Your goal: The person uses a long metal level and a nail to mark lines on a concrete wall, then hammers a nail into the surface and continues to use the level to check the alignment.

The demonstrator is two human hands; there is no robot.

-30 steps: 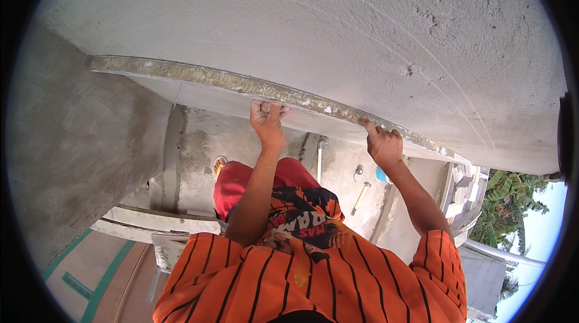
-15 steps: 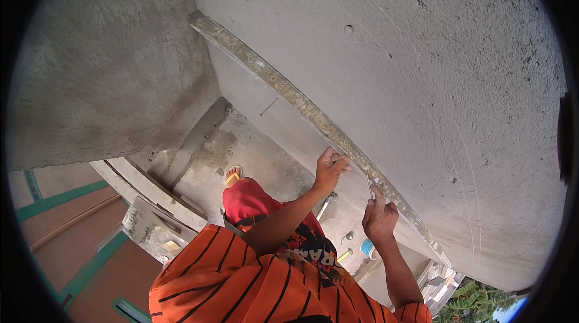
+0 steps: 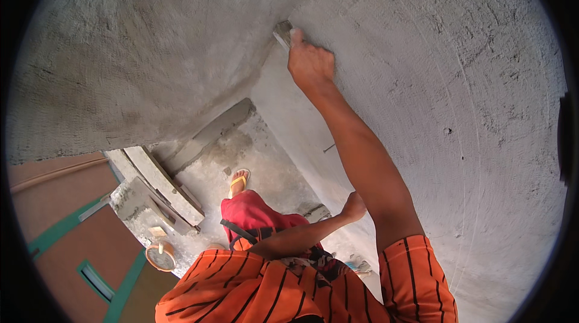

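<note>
- Reaches with the right hand [image 3: 310, 63] to a narrow grey-brown strip [image 3: 281, 32] in the upper middle of the frame, close to the corner between two rough grey walls.
- Lays one finger on the end of the strip and folds the others in toward the palm; cannot tell whether also gripping from the hidden side.
- Shows only that short end of the strip; blocks the view beyond with the right hand and forearm.
- Holds the left hand [image 3: 354, 207] lower, right of centre, partly behind the right arm; cannot tell whether grasping anything or free, the fingers being hidden.
- Faces a plastered wall [image 3: 416, 112] across the right of the frame, scored with thin curved pale lines and dotted with small pits.
- Has a side wall [image 3: 132, 69] across the upper left, streaked and rough.
- Shows a thin dark pin [image 3: 329, 148] just left of the right forearm.
- Stands on a grey floor [image 3: 283, 157], one foot in a yellow-strapped sandal [image 3: 239, 181] left of centre.
- Wears red legwear [image 3: 256, 208] and, along the lower edge, an orange shirt with black stripes [image 3: 241, 290].
- Has long pale beams [image 3: 166, 189] at the lower left, near a round orange container [image 3: 161, 255] with grey contents.
</note>
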